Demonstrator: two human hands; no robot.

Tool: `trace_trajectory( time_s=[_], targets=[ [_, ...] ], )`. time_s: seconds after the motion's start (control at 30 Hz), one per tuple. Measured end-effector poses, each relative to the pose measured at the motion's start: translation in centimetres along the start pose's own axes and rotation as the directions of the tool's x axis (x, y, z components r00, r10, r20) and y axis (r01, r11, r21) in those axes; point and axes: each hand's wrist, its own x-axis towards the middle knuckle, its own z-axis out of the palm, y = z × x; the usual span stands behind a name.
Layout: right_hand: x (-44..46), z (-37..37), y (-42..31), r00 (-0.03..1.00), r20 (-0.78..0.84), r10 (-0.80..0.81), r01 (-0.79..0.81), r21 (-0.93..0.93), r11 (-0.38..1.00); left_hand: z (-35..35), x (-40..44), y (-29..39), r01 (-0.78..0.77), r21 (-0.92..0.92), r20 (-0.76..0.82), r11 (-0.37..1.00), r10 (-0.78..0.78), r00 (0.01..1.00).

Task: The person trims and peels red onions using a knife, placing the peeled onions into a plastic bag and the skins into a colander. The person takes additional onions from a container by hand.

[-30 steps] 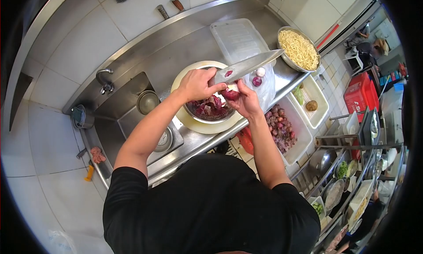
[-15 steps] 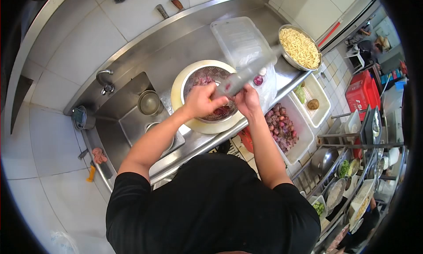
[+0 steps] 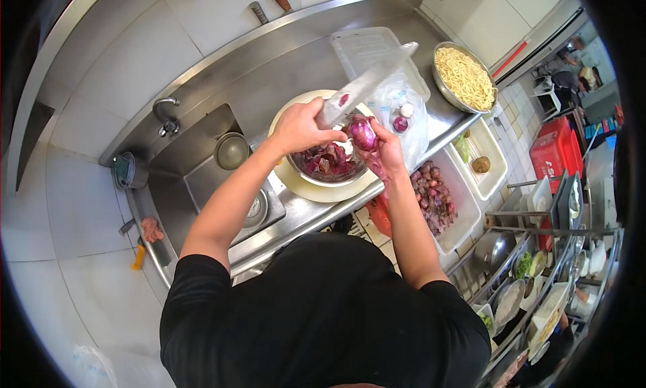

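My left hand (image 3: 300,127) is closed around a wide-bladed kitchen knife (image 3: 370,83). Its blade points up and to the right, with a small purple scrap stuck on it. In my right hand (image 3: 388,152) is a red onion (image 3: 364,135), shiny and purple, held just beside the knife hand. Both hands are over a metal colander (image 3: 330,183) full of dark red onion skins (image 3: 324,161). The colander rests on a round pale board (image 3: 286,186). To the right, a peeled red onion (image 3: 400,124) and a white bulb (image 3: 406,110) lie on a clear plastic bag (image 3: 418,136).
A steel bowl of noodles (image 3: 463,77) stands at the counter's far right, near a translucent lid (image 3: 343,46). Below the edge are a white crate of onions (image 3: 432,196) and a white basket (image 3: 494,179). The sink (image 3: 202,173) is left; racks (image 3: 501,220) stand right.
The knife has swung up and its blade is tilted more steeply. The onion in my right hand, hidden before, now shows. The view has shifted slightly.
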Motion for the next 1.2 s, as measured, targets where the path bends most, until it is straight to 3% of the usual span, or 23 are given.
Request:
trace_trajectory(
  time_s=[0.13,0.37,0.77,0.87,1.0,1.1,1.2],
  targets=[
    [-0.7,2.7,-0.3,0.995,-0.091,-0.04,0.032,-0.091,0.995,-1.1,0.9,2.0,-0.147,0.111,0.103,0.983,0.135,0.985],
    [0.4,0.8,-0.1,0.996,-0.041,-0.078,0.067,-0.221,0.973,-1.9,1.9,2.0,-0.282,0.212,0.191,0.936,0.244,0.951],
    [-0.3,3.6,-1.1,0.995,-0.045,-0.087,0.068,-0.319,0.945,-2.6,1.8,1.4,-0.281,0.19,0.136,0.941,0.258,0.957],
    [0.4,2.8,-0.8,0.997,-0.018,-0.076,0.069,-0.259,0.963,-1.7,1.7,0.5,-0.322,0.217,0.052,0.921,0.319,0.946],
    [2.8,-0.9,0.3,0.998,0.055,-0.008,0.012,-0.081,0.997,-0.2,0.9,0.0,-0.245,0.14,-0.061,0.959,0.255,0.965],
    [2.7,0.0,0.6,0.997,-0.043,-0.058,0.059,0.015,0.998,1.3,-0.4,-0.2,-0.216,0.066,-0.028,0.974,0.218,0.975],
    [2.3,1.2,0.8,0.985,-0.174,-0.018,0.034,0.09,0.995,2.5,-1.3,-1.3,-0.113,-0.181,-0.051,0.977,0.106,0.993]
  ],
)
